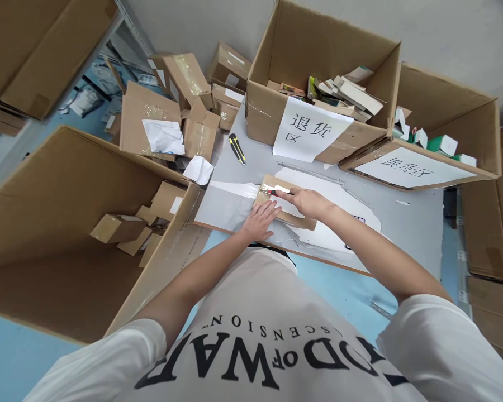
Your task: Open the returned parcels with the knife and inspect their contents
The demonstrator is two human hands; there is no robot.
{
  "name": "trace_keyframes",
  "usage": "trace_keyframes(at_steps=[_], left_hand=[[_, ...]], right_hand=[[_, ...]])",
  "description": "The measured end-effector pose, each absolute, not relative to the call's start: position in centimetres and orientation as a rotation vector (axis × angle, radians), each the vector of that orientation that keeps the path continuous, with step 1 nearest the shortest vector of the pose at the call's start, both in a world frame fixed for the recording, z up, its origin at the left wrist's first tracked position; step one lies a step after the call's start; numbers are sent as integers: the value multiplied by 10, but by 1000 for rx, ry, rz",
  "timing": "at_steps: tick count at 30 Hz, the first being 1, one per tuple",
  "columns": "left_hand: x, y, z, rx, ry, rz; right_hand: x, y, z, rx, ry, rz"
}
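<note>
A small cardboard box point(308, 221) lies flat on the table, with a white label on top and clear tape at its left end. My left hand point(260, 220) rests on the box's near left edge, fingers stretched out. In my right hand point(311, 201) is a slim black-and-red box cutter point(272, 192), its tip at the taped end of the box; the fingers are wrapped round it, with the index finger stretched along it. Another cutter, a yellow-and-black utility knife point(237, 149), lies farther back on the table, apart from both hands.
Two large open cartons with paper signs, the left carton point(260, 114) and right carton point(482, 162), stand along the back holding boxes and books. A big open carton point(79, 167) with several small boxes is at the left. A phone point(349, 246) lies partly behind my right forearm.
</note>
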State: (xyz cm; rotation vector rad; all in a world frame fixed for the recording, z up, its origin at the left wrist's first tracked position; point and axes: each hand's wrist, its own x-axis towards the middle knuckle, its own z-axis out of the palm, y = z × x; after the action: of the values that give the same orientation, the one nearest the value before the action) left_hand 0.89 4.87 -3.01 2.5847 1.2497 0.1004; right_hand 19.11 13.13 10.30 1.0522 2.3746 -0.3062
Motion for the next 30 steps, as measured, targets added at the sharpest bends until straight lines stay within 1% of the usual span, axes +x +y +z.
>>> trace_keyframes(at_steps=[5, 13, 18, 23, 27, 30], left_hand=[[11, 50, -29, 2577, 1288, 89], [12, 47, -30, 2555, 1282, 41], [12, 47, -28, 2535, 1299, 47], [14, 48, -26, 2523, 1306, 61], [15, 48, -26, 2510, 1330, 60], [16, 48, -26, 2504, 1334, 49]], right_hand=[[186, 133, 110, 1056, 2337, -300], [200, 122, 102, 1065, 2329, -309], [204, 125, 113, 1096, 2279, -323], [263, 111, 119, 1145, 2178, -339], [324, 85, 117, 1294, 2133, -413], [349, 67, 112, 1353, 2103, -416]])
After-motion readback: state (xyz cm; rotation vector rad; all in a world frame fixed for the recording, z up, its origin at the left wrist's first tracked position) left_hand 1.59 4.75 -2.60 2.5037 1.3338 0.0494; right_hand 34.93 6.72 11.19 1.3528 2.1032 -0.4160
